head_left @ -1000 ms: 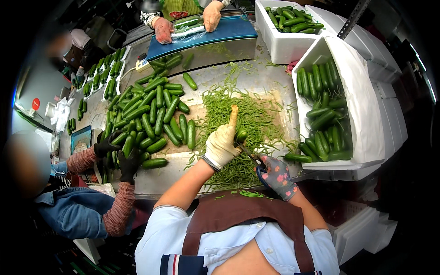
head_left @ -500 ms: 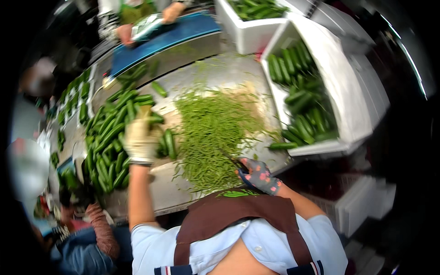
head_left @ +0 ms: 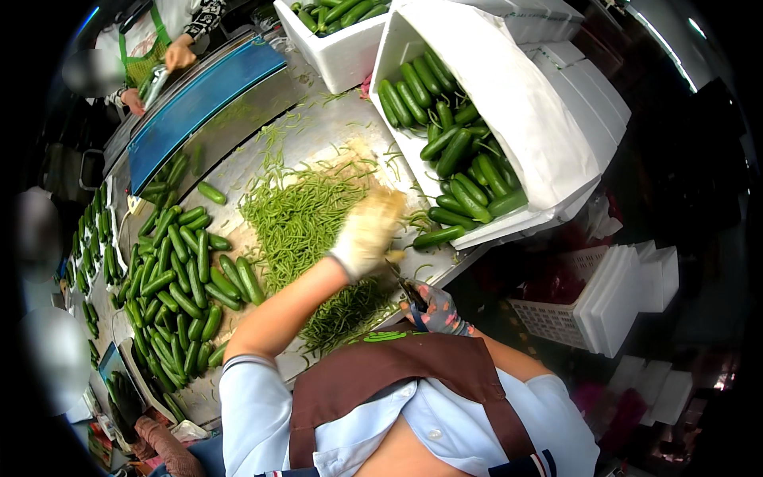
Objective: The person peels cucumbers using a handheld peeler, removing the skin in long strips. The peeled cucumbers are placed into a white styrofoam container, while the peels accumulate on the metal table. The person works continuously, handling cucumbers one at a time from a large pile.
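Observation:
My left hand (head_left: pixel 367 230), in a cream work glove, is smeared by motion above the right side of a heap of cut green stems (head_left: pixel 294 219). Its fingers cannot be made out. Close to my apron, my right hand (head_left: pixel 439 310) wears a grey flowered glove and grips dark scissors (head_left: pixel 412 292), blades pointing away from me. Several loose cucumbers (head_left: pixel 171 274) lie piled left of the stems. Right of my left hand, a white foam box (head_left: pixel 409 155) holds more cucumbers (head_left: pixel 477 179), and one cucumber (head_left: pixel 439 238) lies against its near corner.
Along the far side runs a blue conveyor belt (head_left: pixel 211 111), where a person (head_left: pixel 179 56) handles a package. Another foam box (head_left: pixel 334 60) of cucumbers stands behind. Packed cucumbers (head_left: pixel 95 238) line the far left. A white plastic crate (head_left: pixel 556 314) sits below the table at right.
My left hand has swung right, from the cucumber pile to above the stems. My right hand keeps hold of the scissors near my apron. The view has turned to the right.

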`<state>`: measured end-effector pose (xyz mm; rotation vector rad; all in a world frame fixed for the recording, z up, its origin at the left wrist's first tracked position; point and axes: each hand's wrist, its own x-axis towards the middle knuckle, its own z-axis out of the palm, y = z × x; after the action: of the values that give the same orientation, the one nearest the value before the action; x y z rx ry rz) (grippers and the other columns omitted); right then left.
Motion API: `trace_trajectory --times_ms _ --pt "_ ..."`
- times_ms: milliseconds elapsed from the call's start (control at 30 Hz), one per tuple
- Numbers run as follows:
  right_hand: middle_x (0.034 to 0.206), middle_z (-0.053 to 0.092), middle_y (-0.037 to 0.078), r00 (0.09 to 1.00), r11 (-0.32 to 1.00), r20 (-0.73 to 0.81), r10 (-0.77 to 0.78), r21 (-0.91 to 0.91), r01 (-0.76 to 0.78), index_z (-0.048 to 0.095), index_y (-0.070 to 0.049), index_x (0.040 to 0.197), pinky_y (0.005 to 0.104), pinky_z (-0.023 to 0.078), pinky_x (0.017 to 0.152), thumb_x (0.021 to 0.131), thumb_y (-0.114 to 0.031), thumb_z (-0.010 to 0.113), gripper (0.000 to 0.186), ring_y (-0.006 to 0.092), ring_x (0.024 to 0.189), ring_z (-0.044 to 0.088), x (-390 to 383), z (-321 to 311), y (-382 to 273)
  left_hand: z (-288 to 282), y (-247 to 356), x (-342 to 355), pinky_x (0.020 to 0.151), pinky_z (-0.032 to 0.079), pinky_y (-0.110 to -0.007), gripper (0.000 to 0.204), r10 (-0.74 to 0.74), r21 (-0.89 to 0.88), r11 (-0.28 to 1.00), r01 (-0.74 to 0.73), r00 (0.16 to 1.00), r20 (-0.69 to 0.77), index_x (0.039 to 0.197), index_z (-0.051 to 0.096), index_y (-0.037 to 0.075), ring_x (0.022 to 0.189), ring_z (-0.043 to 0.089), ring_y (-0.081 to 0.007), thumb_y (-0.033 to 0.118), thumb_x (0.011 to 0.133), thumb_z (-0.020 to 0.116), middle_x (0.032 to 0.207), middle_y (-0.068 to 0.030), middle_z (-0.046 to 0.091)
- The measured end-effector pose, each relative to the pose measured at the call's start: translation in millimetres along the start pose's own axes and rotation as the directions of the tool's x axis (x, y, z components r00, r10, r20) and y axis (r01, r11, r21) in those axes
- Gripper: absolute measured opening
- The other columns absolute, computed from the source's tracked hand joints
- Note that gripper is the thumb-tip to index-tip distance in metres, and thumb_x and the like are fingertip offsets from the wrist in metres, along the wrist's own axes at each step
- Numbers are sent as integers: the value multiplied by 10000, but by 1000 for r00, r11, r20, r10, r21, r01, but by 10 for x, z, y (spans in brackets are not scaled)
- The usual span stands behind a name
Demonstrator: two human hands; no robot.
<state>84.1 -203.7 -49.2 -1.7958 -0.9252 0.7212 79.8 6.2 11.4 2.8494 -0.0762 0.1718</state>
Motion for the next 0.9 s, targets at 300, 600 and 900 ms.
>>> trace_trajectory --times_ms 300,600,900 --pt "642 475 76 921 73 347 176 929 -364 434 15 968 191 328 360 774 -340 563 425 102 439 390 -207 -316 510 852 459 892 868 338 -373 859 109 330 941 -78 991 -77 1222 261 -1 1080 396 -252 273 529 687 1229 -144 347" --pt "664 560 83 943 960 -189 -274 -112 256 419 14 1054 173 350 399 803 -236 520 369 127 458 451 -39 -432 57 429 368 768 720 412 -348 787 -167 323 944 75 949 267 1202 298 1 867 503 -247 297 583 685 976 -141 476" --pt "743 563 66 921 551 290 260 738 -388 498 -44 962 192 383 471 876 -305 382 298 96 552 488 177 -310 323 109 -163 -483 885 362 -326 711 -409 -518 799 304 907 -99 1213 329 44 1039 450 -263 148 593 661 1116 -141 450"
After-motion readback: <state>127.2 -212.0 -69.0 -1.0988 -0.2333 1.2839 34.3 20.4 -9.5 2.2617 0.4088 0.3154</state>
